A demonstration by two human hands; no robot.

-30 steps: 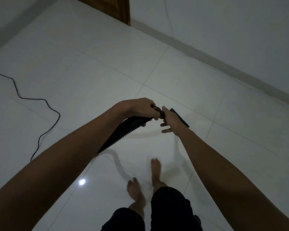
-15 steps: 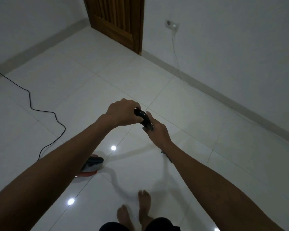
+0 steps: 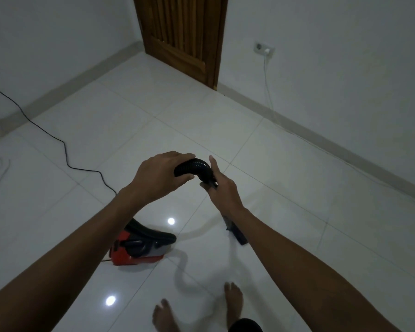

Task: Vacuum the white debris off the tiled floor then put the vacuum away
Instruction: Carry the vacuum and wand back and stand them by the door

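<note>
While both hands work at chest height above the floor (image 3: 285,178), the view lifts compared with a second ago: the door (image 3: 182,37) and a wall socket (image 3: 264,47) now show, and the vacuum (image 3: 139,248), absent from the oldest frame, lies in full sight.

Left hand (image 3: 161,178): its grip curls over the upper bend of the hose (image 3: 194,167), fingers closed round the ribbed black tube. Half a second ago this hand covered most of the bend; now more of the arch is exposed.

Right hand (image 3: 222,190): its grip holds the far leg of the hose bend, where the tube meets a dark rigid part, with the forefinger raised and straight beside the hose and the thumb side closed on the piece. How tightly the hidden fingers close cannot be told.

Below the right forearm a dark nozzle (image 3: 236,232) lies near the floor, just right of the vacuum. The vacuum, red with a black top, rests on the tiles below the left forearm, well short of the door. A black cord (image 3: 65,149) runs from the vacuum's left toward the far wall.

No white debris can be made out on the tiles near the vacuum. Judged from this, the cleaning step looks finished and the hose is being folded or detached for storage.
</note>
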